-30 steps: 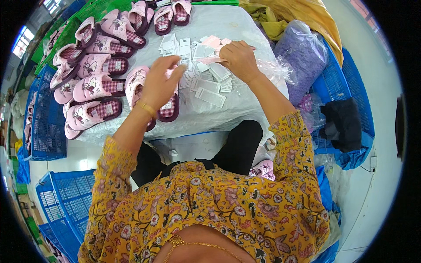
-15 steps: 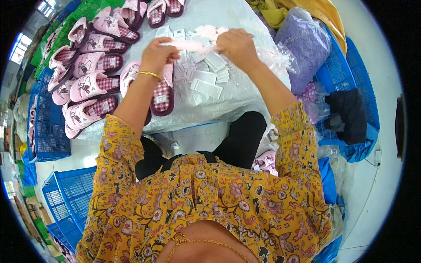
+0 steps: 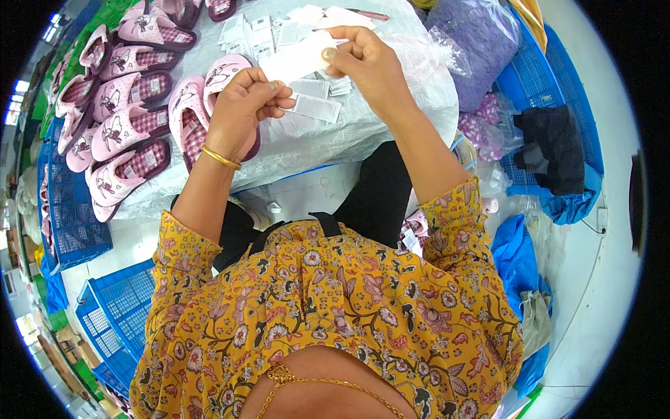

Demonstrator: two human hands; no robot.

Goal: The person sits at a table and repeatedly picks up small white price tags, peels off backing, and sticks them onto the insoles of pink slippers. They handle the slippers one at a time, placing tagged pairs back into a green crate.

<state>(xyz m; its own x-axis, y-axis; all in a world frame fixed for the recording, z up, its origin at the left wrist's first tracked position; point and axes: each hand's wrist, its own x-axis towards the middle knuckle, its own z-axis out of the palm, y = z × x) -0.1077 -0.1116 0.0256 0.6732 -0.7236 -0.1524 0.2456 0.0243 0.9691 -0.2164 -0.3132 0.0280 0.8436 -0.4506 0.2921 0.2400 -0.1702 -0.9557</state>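
A white paper tag (image 3: 299,59) is stretched between my two hands above the table. My right hand (image 3: 359,66) pinches its right end between thumb and forefinger. At the tag's lower left end my left hand (image 3: 250,98), a gold bangle on its wrist, has thumb and fingers closed on it. Under them lie several loose white printed tags (image 3: 315,106). Just left of my left forearm is a pair of pink slippers (image 3: 187,115) with checked insoles, partly hidden by that hand.
Rows of pink slippers (image 3: 115,98) cover the table's left side. A pen (image 3: 368,13) lies at the far edge of the tags. Right of the plastic-covered table (image 3: 426,115) stand a purple bag (image 3: 471,56) and a blue crate (image 3: 544,91). Another blue crate (image 3: 118,307) is at lower left.
The tag has turned from narrow, edge-on and pinkish to broad and white toward me. My left hand has come lower. The whole view has shifted, with the table's things further up and left.
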